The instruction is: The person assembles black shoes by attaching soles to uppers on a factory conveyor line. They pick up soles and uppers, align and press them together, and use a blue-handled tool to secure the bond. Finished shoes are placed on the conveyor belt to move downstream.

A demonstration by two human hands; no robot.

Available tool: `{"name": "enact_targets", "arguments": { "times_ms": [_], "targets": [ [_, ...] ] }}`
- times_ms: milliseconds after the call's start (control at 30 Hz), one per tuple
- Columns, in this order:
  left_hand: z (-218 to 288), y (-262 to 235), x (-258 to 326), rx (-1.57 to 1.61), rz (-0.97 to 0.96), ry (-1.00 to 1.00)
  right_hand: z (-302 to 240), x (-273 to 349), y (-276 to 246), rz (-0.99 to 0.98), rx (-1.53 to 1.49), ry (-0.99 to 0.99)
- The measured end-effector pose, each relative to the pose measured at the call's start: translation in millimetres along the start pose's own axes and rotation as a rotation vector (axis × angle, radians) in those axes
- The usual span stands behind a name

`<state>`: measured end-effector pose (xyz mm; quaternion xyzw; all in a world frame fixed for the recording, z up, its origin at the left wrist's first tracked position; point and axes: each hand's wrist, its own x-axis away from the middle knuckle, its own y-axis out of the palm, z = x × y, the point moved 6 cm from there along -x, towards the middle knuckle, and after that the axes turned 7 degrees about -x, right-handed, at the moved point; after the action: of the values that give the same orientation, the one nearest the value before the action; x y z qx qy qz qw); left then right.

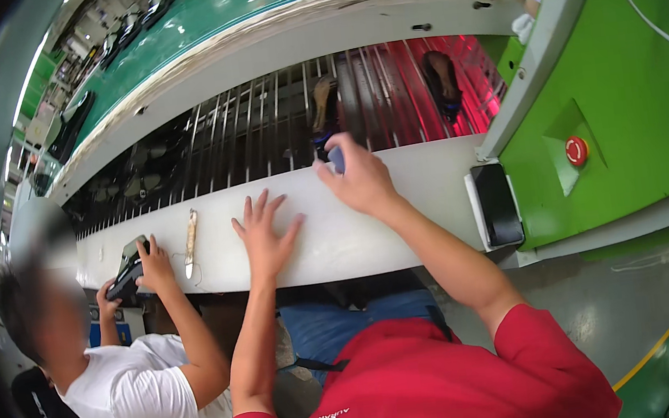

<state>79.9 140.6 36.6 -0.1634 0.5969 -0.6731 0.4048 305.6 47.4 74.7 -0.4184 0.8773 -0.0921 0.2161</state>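
Right hand [360,180] pinches a dark shoe [323,123] by its blue-edged heel at the near edge of the roller conveyor [259,127]. Left hand [265,237] lies spread flat on the white ledge [400,201], just short of those rollers. I judge the heel grip shallow: the shoe could slip and drop between the bars. Farther along the rollers, a second shoe [442,81] sits in red light. At the ledge's left end, a co-worker's hand [155,266] holds another shoe; I risk an elbow clash.

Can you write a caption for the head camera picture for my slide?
Right hand grips a dark shoe on the barred conveyor; left hand rests flat on the white ledge.
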Motion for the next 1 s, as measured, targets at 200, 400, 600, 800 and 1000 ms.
{"name": "enact_targets", "arguments": {
  "times_ms": [200, 400, 600, 800, 1000],
  "targets": [
    [136, -151, -92, 0.376, 0.612, 0.475, 22, 47, 4, -0.133, 0.394, -0.192],
    [333, -210, -211, 0.340, 0.654, 0.915, 45, 36, -15, 0.062, 0.366, -0.225],
    [455, -150, -320, 0.001, 0.357, 0.877, 41, 32, -18, 0.114, 0.302, -0.231],
    [501, -95, -375, -0.038, 0.297, 0.769, 49, 33, -23, 0.110, 0.316, -0.155],
    [505, -94, -384, -0.021, 0.438, 0.936, 47, 35, -24, 0.086, 0.307, -0.132]
  ]
}}
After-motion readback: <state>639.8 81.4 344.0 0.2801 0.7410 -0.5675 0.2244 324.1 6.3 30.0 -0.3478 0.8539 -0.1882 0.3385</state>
